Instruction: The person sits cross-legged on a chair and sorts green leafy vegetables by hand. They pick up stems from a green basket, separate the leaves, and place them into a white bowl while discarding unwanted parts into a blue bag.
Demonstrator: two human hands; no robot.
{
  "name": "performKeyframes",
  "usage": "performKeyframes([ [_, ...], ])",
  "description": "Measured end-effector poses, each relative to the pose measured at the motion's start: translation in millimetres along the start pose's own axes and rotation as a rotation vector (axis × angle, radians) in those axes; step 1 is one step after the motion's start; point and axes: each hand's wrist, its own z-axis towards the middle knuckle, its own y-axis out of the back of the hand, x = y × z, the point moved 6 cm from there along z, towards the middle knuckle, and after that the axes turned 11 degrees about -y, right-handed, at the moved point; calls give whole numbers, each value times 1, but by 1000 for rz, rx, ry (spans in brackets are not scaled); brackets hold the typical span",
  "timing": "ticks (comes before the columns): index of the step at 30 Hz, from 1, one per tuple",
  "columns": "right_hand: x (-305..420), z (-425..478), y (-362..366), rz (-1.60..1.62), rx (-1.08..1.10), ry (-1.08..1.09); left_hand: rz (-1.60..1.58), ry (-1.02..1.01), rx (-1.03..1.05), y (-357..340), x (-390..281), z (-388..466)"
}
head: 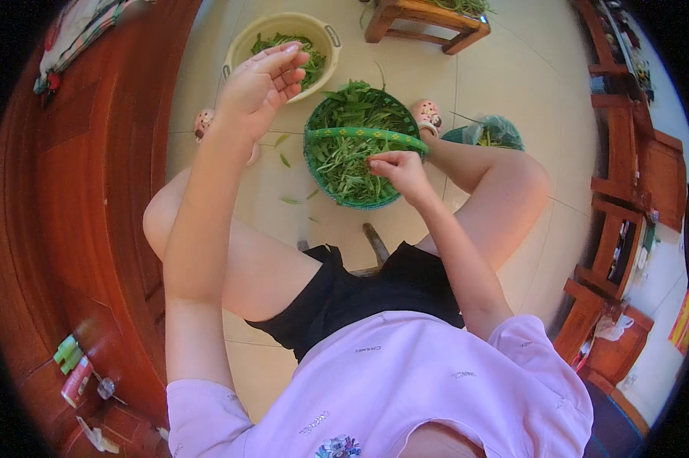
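Observation:
My left hand (267,80) is raised above a cream plastic basin (328,71), its fingers curled loosely apart with nothing visible in them. Green leaves (314,52) lie in that basin. Between my feet stands a green woven basket (308,163) heaped with leafy stems (350,166), its patterned handle (367,133) arching over them. At the basket's right side is my right hand (399,172), thumb and forefinger pinched together over the greens. Whether something small is between those fingertips cannot be told.
A wooden stool (427,22) bearing greens stands at the top. Beside my right foot is a green container (513,137) with a plastic bag and plant scraps. Loose leaves (285,161) lie on the tiled floor. Wooden furniture (75,189) lines the left; more stands at right.

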Motion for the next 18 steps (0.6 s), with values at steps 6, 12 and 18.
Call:
performKeyframes([
  [6,31,-39,43,379,41,-32,100,19,136,-23,16,-1],
  [12,88,-104,103,512,91,75,142,30,145,-26,26,-2],
  [18,100,-127,207,556,0,166,153,33,120,-26,23,2],
])
